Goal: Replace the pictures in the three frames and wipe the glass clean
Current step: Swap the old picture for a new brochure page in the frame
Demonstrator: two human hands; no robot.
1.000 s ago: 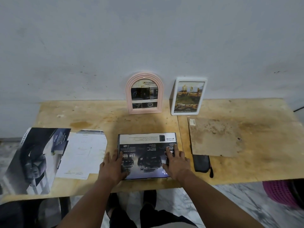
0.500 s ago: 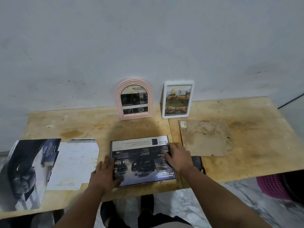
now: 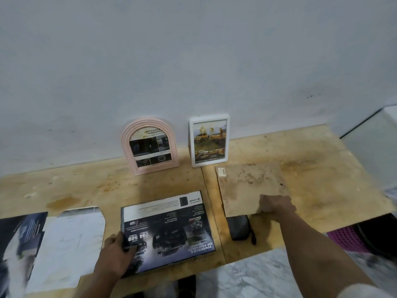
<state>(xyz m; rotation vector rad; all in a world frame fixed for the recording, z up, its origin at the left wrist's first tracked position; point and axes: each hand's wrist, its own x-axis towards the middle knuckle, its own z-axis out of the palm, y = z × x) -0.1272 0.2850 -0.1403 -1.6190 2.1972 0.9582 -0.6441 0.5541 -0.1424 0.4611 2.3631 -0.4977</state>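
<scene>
A pink arched frame (image 3: 149, 146) and a white rectangular frame (image 3: 209, 140) stand against the wall, each holding a car picture. A dark car picture (image 3: 169, 229) lies flat near the table's front edge, possibly in a frame. My left hand (image 3: 117, 253) rests on its lower left corner, fingers curled over the edge. To the right lies a stained brown backing board (image 3: 247, 186). My right hand (image 3: 276, 206) grips the board's near edge. A black pouch-like object (image 3: 238, 230) pokes out from under the board.
A cut white sheet (image 3: 71, 239) and a dark brochure (image 3: 19, 244) lie at the left of the wooden table (image 3: 322, 168). A purple basket (image 3: 348, 238) sits on the floor under the right end. The wall is close behind the frames.
My right hand left the dark picture and moved right onto the brown board's near edge. My left hand slid to the picture's lower left corner. The view shifted right.
</scene>
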